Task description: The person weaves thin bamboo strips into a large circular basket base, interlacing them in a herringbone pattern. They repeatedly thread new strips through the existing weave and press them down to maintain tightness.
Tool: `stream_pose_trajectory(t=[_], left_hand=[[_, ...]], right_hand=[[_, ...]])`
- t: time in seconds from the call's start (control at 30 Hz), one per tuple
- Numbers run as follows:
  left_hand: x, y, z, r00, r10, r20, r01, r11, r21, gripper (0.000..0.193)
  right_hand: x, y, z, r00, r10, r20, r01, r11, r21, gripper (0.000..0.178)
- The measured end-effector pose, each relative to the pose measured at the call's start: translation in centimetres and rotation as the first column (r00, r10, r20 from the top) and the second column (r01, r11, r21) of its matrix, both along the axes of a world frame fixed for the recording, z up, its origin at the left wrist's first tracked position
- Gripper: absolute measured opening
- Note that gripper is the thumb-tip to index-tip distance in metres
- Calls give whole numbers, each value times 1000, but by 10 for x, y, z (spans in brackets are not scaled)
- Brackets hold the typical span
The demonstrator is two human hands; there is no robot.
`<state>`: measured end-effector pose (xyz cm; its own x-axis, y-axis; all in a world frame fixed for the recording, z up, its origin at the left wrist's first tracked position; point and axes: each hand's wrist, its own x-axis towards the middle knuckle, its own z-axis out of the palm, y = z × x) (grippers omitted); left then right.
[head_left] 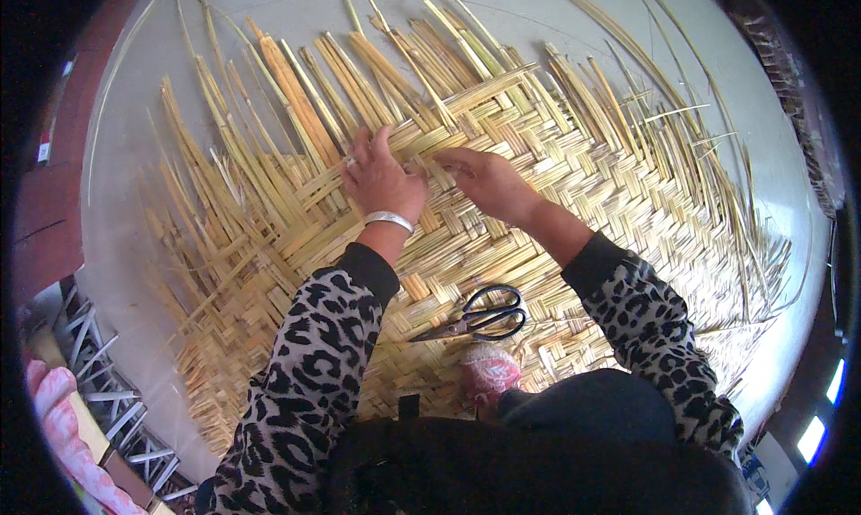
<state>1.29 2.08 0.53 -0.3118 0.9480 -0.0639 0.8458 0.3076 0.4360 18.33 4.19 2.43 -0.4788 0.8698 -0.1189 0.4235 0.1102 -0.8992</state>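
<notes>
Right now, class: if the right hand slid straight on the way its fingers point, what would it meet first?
The right hand points left across the woven mat; it would probably first meet the left hand, close beside it.

Under my left grip point(381, 178) the mat point(574, 201) is dry, matt woven straw; near my right grip point(484, 178), scissors point(480, 318) show glossy black handles, dull metal blades.

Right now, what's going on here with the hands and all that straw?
A person is working on a large woven straw mat spread over a round pale surface. The left hand, with a silver bracelet at the wrist, presses on the strips at the mat's unfinished edge. The right hand pinches a strip beside it. Loose strip ends fan outward beyond them. Black-handled scissors lie untouched on the mat near the person's body.
</notes>
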Motion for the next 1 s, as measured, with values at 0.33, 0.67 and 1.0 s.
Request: stream_pose_trajectory(t=[0.33,0.67,1.0], left_hand=[[-21,-12,-4,984,-178,-22,180,981,76,66],[-27,-13,11,862,-412,-295,427,904,-13,53],[-45,47,24,865,-446,-229,459,888,5,29]], right_hand=[[10,-31,6,988,-11,156,-40,947,319,27],[46,47,-6,929,-340,-149,299,924,-239,34],[30,115,-20,580,-763,-285,267,508,-819,24]])
